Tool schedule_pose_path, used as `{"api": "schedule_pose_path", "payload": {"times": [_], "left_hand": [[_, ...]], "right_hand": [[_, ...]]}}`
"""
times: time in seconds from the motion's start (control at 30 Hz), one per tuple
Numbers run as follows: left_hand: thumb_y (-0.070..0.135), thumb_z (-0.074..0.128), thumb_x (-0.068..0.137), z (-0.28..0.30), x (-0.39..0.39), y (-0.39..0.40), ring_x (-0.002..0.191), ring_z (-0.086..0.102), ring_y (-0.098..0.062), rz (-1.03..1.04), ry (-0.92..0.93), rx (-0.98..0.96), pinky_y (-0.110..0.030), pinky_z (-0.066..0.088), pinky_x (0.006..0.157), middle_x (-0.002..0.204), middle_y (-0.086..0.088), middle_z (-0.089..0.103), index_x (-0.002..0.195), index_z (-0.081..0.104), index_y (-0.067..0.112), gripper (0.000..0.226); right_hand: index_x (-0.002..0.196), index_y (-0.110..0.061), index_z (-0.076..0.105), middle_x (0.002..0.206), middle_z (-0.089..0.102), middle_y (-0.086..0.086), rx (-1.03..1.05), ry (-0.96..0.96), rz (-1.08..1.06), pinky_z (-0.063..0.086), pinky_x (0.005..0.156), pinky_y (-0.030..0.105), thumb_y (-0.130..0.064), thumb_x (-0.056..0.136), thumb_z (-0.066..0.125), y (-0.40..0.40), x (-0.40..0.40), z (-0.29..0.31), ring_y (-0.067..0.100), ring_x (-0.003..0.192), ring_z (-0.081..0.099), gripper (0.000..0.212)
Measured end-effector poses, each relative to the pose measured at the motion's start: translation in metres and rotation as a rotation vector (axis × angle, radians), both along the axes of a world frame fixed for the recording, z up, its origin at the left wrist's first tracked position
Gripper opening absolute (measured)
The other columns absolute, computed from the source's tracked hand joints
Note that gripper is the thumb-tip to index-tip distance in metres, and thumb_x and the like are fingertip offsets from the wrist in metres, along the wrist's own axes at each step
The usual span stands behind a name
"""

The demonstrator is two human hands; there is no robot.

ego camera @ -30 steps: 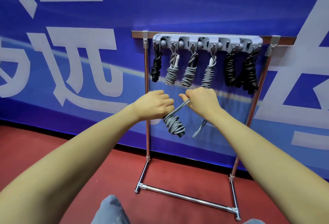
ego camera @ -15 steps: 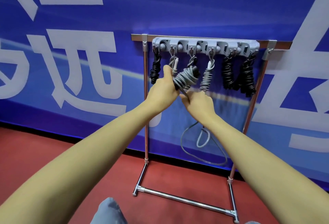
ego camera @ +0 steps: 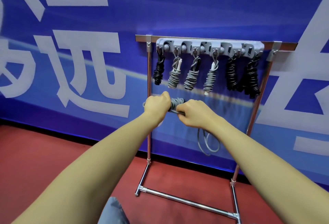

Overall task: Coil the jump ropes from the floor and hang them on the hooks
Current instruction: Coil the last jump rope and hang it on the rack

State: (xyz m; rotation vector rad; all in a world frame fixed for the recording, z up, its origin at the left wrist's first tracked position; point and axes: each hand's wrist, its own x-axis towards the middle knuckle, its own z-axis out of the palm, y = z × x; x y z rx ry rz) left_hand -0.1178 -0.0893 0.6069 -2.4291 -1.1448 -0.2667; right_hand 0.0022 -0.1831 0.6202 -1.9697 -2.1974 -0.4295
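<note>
In front of the chrome rack (ego camera: 149,109), both hands hold a grey jump rope (ego camera: 176,103) below the row of hanging bundles. The left hand (ego camera: 157,105) has its fingers curled around the wound coil, thumb raised on top. The right hand (ego camera: 193,115) has its fingers closed on the rope strand at the coil's right end. A loose loop (ego camera: 207,143) of the same rope hangs below the right wrist, clear of the red floor (ego camera: 53,152). On the grey hook bar (ego camera: 210,47), six coiled ropes hang: one black (ego camera: 159,71) at the left, three grey (ego camera: 191,76) in the middle, two black (ego camera: 242,76) at the right. A blue banner (ego camera: 160,10) stands behind the rack.
</note>
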Motion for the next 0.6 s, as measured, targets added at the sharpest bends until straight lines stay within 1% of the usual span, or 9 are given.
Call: {"api": "schedule_pose_path", "payload": {"times": [0.1,0.23,0.33,0.4,0.43,0.47,0.5,0.53,0.6], "left_hand": [[-0.001,0.055,0.083,-0.001,-0.002,0.001,0.082,0.065,-0.027,-0.018,0.131,0.004,-0.027,0.026,0.047,0.096,-0.005,0.065,0.107,0.048,0.004,0.026],[0.001,0.051,0.087,0.001,-0.003,0.000,0.090,0.060,-0.027,-0.109,0.301,0.098,-0.032,0.036,0.063,0.107,-0.009,0.059,0.107,0.054,0.005,0.021],[-0.003,0.048,0.085,0.009,-0.008,0.005,0.094,0.054,-0.027,-0.127,0.300,0.170,-0.033,0.031,0.070,0.094,-0.007,0.053,0.095,0.055,0.010,0.018],[0.002,0.060,0.076,0.014,-0.012,0.004,0.082,0.047,-0.023,-0.120,0.215,0.254,-0.035,0.037,0.074,0.075,-0.001,0.044,0.077,0.055,0.016,0.015],[0.008,0.071,0.064,0.017,-0.015,0.003,0.072,0.045,-0.021,-0.102,0.177,0.290,-0.033,0.040,0.070,0.064,0.001,0.040,0.064,0.054,0.017,0.019],[0.011,0.078,0.048,0.016,-0.018,0.006,0.062,0.039,-0.019,-0.086,0.146,0.321,-0.028,0.037,0.061,0.054,0.002,0.031,0.051,0.046,0.016,0.033],[0.010,0.081,0.035,0.014,-0.021,0.011,0.056,0.031,-0.018,-0.106,0.132,0.363,-0.025,0.028,0.053,0.049,0.001,0.017,0.043,0.032,0.014,0.051],[0.009,0.082,0.028,0.010,-0.025,0.018,0.055,0.024,-0.018,-0.142,0.139,0.351,-0.025,0.019,0.051,0.050,-0.001,0.005,0.043,0.021,0.012,0.063],[0.006,0.080,0.025,0.003,-0.031,0.022,0.056,0.020,-0.018,-0.256,0.193,0.369,-0.026,0.015,0.052,0.052,-0.002,0.001,0.041,0.022,0.014,0.061]], "right_hand": [[0.106,-0.015,0.054,0.098,0.063,0.001,0.024,-0.136,-0.055,0.031,0.060,0.032,-0.017,0.094,0.041,0.001,0.000,0.000,0.029,0.087,0.060,0.018],[0.115,-0.016,0.045,0.103,0.060,0.000,0.061,-0.123,-0.158,0.029,0.057,0.032,-0.017,0.095,0.043,0.003,0.001,-0.012,0.028,0.089,0.061,0.020],[0.105,-0.017,0.052,0.101,0.058,0.000,0.032,-0.086,-0.130,0.032,0.058,0.032,-0.021,0.097,0.041,0.006,0.000,-0.016,0.027,0.089,0.059,0.014],[0.107,-0.016,0.053,0.100,0.057,0.001,0.051,-0.075,-0.112,0.034,0.058,0.033,-0.018,0.098,0.037,0.008,0.001,-0.015,0.028,0.088,0.058,0.018],[0.109,-0.017,0.053,0.100,0.057,0.001,0.060,-0.061,-0.105,0.036,0.058,0.033,-0.018,0.098,0.037,0.008,0.002,-0.014,0.028,0.089,0.058,0.019],[0.110,-0.018,0.054,0.099,0.058,0.001,0.062,-0.053,-0.102,0.038,0.059,0.034,-0.017,0.098,0.037,0.008,0.003,-0.014,0.028,0.089,0.058,0.020],[0.111,-0.019,0.054,0.098,0.058,0.001,0.065,-0.057,-0.100,0.039,0.059,0.034,-0.017,0.099,0.038,0.007,0.003,-0.013,0.028,0.089,0.059,0.021],[0.111,-0.021,0.055,0.097,0.059,0.000,0.064,-0.074,-0.101,0.038,0.058,0.033,-0.017,0.099,0.038,0.006,0.003,-0.013,0.028,0.088,0.059,0.021],[0.111,-0.024,0.058,0.096,0.063,0.001,0.020,-0.097,-0.110,0.035,0.057,0.030,-0.022,0.099,0.041,0.006,0.001,-0.009,0.028,0.088,0.060,0.021]]}}
